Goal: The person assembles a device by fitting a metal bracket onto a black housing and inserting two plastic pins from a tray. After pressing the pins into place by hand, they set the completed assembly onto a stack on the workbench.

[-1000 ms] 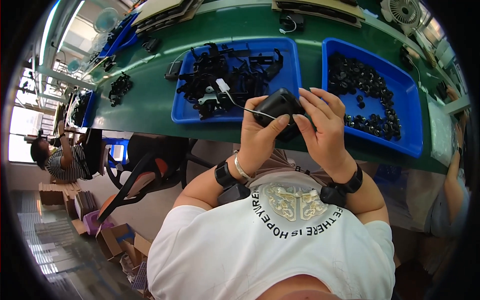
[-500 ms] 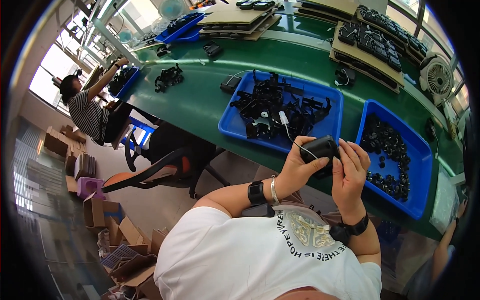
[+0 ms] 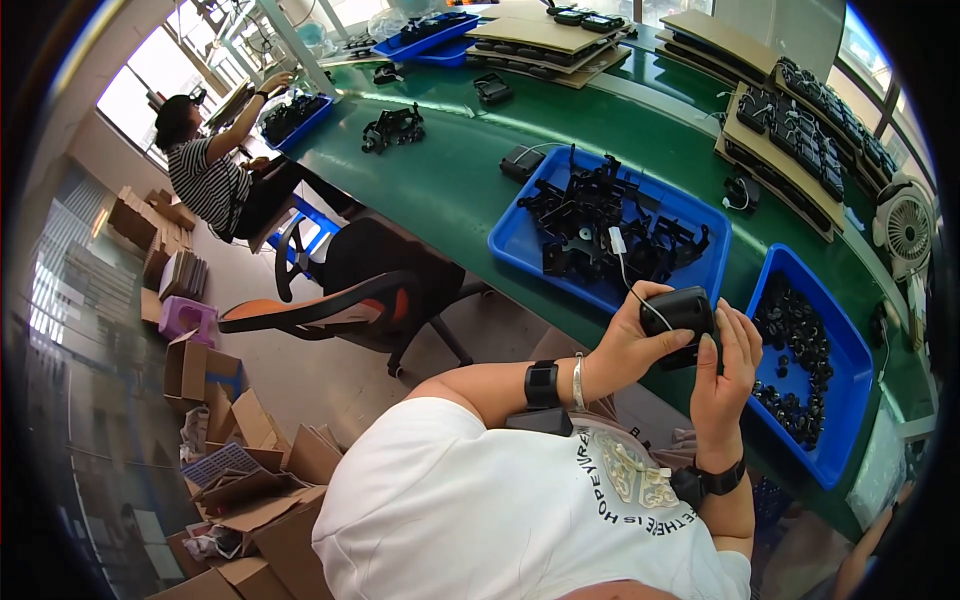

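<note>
My left hand [image 3: 636, 350] grips a black box-shaped plastic device [image 3: 682, 310], its thumb lying across the near face. On the device's other side, my right hand [image 3: 728, 365] holds it with fingers along the edge and thumb against it. A thin white cable rises from the device and ends in a white connector [image 3: 617, 240] over a blue tray [image 3: 508, 250] of black plastic brackets [image 3: 590, 215]. The device's underside is hidden. To the right of my hands, a second blue tray [image 3: 850, 400] holds many small black round parts [image 3: 790, 330].
The green table [image 3: 440, 185] carries stacked boards with black devices [image 3: 790, 150], a loose device [image 3: 522, 162], a bracket cluster [image 3: 393, 128] and a white fan [image 3: 905, 228]. An office chair [image 3: 350, 300] and cardboard boxes [image 3: 250, 430] stand left. A person [image 3: 210, 180] reaches over another blue tray.
The view has shifted, so the table and trays appear farther right and lower. Both hands keep hold of the black device, which looks slightly turned.
</note>
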{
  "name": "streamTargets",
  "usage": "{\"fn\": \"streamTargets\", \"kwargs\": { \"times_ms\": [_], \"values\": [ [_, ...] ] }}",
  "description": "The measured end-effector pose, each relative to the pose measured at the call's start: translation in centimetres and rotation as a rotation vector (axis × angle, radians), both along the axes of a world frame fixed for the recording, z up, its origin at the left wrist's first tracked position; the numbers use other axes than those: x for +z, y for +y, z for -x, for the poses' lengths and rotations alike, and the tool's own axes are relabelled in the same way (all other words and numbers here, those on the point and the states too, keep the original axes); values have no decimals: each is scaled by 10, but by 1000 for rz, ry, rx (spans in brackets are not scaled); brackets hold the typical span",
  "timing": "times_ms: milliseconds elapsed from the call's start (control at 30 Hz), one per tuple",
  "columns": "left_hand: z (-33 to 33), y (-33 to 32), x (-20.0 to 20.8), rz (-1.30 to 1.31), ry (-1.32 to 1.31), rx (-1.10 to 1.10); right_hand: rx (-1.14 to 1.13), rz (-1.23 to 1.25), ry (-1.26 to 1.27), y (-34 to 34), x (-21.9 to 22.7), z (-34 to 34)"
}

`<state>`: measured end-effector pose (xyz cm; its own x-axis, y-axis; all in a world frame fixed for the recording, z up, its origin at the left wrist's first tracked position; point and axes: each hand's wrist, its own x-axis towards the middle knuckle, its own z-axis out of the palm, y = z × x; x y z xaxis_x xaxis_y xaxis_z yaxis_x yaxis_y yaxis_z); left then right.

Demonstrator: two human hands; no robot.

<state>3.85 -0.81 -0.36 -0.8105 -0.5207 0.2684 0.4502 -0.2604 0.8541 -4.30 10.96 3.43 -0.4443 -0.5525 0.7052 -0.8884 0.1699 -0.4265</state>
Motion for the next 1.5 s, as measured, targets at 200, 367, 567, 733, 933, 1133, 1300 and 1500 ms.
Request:
{"fn": "streamTargets", "kwargs": {
  "times_ms": [200, 367, 567, 733, 933, 1133, 1300, 1500],
  "values": [
    [3, 1, -5, -14, 9, 31, -17, -23, 106, -3, 3, 2],
    [2, 2, -7, -3, 15, 32, -20, -7, 148, -4, 3, 0],
    [-1, -3, 1, -22, 21, 1, 8, -1, 192, -4, 4, 1],
    [-2, -5, 2, -48, 38, 5, 18, -1, 96, -7, 6, 1],
    [1, -4, 0, -9, 29, 11, -15, -22, 225, -7, 5, 0],
    [-1, -4, -5, 47, 18, 37, -30, -46, 289, -6, 5, -3],
    [-2, -3, -1, 35, 12, 14, -8, -3, 272, -3, 4, -3],
    [-6, -3, 8, -59, 8, 24, -8, -32, 151, -5, 8, -4]
  ]
}}
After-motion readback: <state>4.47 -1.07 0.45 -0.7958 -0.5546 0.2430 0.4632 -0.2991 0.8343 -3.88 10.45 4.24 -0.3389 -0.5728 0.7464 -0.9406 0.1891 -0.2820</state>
